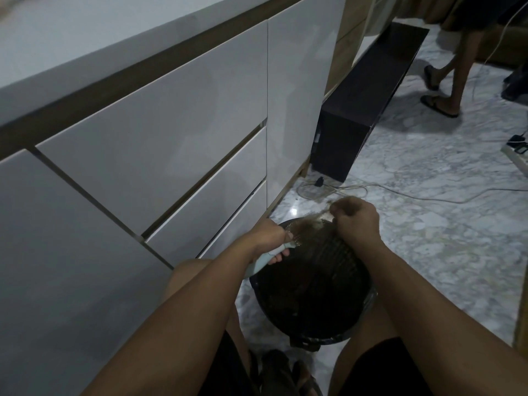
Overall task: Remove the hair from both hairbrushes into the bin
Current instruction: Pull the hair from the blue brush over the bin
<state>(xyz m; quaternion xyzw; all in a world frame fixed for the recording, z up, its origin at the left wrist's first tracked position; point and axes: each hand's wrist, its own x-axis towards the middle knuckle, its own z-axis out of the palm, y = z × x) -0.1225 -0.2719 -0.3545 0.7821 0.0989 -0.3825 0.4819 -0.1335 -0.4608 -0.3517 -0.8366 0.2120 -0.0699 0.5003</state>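
My left hand [271, 235] grips the pale blue handle of a hairbrush [264, 261], whose bristled head [300, 228] is matted with brown hair and hangs over the far rim of a black mesh bin [311, 284]. My right hand [355, 221] is closed on a tuft of that hair [323, 214], stretched taut between the fingers and the bristles. The bin stands on the marble floor between my knees. A second hairbrush is not visible.
White drawer fronts [160, 144] run along my left. A dark low cabinet [363, 104] stands beyond, with white cables [400, 192] and a plug on the floor. Another person's legs in sandals [448, 90] are at the far right, near a power strip [518, 150].
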